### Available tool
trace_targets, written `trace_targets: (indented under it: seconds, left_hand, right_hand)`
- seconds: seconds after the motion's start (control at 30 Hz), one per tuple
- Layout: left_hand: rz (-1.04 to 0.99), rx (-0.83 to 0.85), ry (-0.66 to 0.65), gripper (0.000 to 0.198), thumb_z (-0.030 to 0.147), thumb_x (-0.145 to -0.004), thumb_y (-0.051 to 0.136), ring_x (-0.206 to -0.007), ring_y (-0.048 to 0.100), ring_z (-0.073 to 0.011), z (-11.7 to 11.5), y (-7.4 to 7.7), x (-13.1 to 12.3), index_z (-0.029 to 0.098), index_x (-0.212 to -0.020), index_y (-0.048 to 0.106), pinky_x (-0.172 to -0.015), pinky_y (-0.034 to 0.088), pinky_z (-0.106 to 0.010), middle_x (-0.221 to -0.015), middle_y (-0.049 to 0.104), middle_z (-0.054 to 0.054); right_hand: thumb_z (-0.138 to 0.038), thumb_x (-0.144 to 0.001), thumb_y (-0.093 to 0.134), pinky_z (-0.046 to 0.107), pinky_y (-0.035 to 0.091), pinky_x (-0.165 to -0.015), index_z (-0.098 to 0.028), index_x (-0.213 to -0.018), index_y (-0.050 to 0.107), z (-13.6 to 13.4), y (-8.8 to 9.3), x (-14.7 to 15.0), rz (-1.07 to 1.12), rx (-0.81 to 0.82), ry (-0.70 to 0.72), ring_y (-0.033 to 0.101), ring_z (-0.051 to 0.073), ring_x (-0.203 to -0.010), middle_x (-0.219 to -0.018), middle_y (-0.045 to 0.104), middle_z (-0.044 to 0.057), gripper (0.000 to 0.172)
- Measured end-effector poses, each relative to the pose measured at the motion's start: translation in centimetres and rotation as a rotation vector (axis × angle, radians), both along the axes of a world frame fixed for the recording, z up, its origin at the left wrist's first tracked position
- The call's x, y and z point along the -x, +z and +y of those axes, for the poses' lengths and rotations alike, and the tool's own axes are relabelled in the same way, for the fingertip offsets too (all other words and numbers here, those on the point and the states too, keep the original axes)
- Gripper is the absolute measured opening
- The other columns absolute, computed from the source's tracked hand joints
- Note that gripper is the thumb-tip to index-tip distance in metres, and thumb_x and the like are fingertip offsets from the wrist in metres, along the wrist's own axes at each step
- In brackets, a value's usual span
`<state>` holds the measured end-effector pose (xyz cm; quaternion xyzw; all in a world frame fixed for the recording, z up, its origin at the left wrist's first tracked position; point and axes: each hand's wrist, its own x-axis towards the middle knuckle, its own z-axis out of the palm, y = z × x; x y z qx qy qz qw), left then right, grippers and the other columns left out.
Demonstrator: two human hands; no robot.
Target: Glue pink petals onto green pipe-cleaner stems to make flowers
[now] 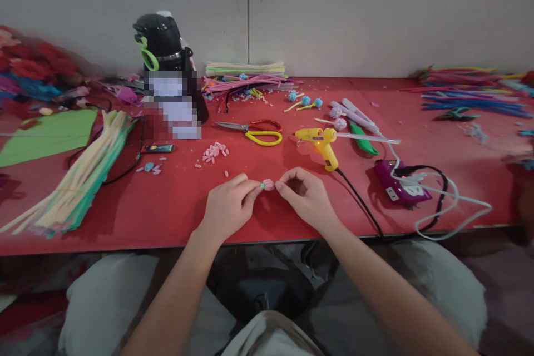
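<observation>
Near the table's front edge, my left hand (pixel 231 200) pinches a small pink pipe-cleaner flower bud (pixel 268 184) by its green end. My right hand (pixel 306 194) is at the bud's other side, thumb and forefinger pressed together at its pink tip; whether a loose piece is between them is too small to tell. Just beyond my hands lie a pile of short pink pieces (pixel 215 152) and scissors (pixel 252 130) with red and yellow handles. A yellow hot glue gun (pixel 319 143) rests to the right, a clear glue stick protruding from its back.
A purple power strip (pixel 400 183) with looped cables sits at right. On the left lie bundled cream and green pipe cleaners (pixel 79 178) and a green sheet (pixel 50 136). A black bottle (pixel 167 44) stands behind. Small blue pompom flowers (pixel 306 100) and more pipe cleaners (pixel 475 92) lie farther back.
</observation>
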<state>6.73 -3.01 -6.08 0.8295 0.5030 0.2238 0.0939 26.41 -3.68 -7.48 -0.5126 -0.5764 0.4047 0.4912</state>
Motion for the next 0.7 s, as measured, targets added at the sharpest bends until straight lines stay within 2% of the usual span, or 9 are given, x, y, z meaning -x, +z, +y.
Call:
trace_targets:
  seconds: [0.13, 0.33, 0.7]
  left_hand:
    - [-0.021, 0.001, -0.016, 0.030, 0.036, -0.102, 0.046, -0.068, 0.052, -0.0139, 0.00, -0.07, -0.01, 0.023, -0.093, 0.072, -0.055, 0.027, -0.027, -0.075, 0.055, 0.000]
    - [-0.021, -0.017, -0.045, 0.030, 0.035, -0.102, 0.047, -0.065, 0.050, -0.0131, -0.01, 0.00, -0.03, 0.022, -0.090, 0.071, -0.055, 0.028, -0.027, -0.073, 0.053, 0.001]
    - [-0.006, -0.029, -0.062, 0.029, 0.033, -0.101, 0.047, -0.065, 0.050, -0.0132, 0.04, -0.04, -0.04, 0.023, -0.091, 0.072, -0.055, 0.028, -0.027, -0.073, 0.053, 0.000]
  right_hand:
    - [-0.040, -0.079, 0.076, 0.034, 0.058, -0.073, -0.021, -0.097, 0.066, 0.11, -0.07, 0.04, 0.123, 0.046, 0.082, 0.071, 0.021, -0.083, -0.090, 0.073, 0.007, 0.029]
    - [-0.042, -0.077, 0.079, 0.035, 0.060, -0.073, -0.021, -0.089, 0.072, 0.16, -0.09, 0.20, 0.085, 0.056, 0.102, 0.073, 0.022, -0.080, -0.086, 0.075, 0.006, 0.025]
    - [-0.038, -0.079, 0.077, 0.032, 0.060, -0.069, -0.021, -0.084, 0.071, 0.24, -0.21, 0.14, 0.062, 0.046, 0.110, 0.071, 0.019, -0.074, -0.080, 0.073, 0.004, 0.019]
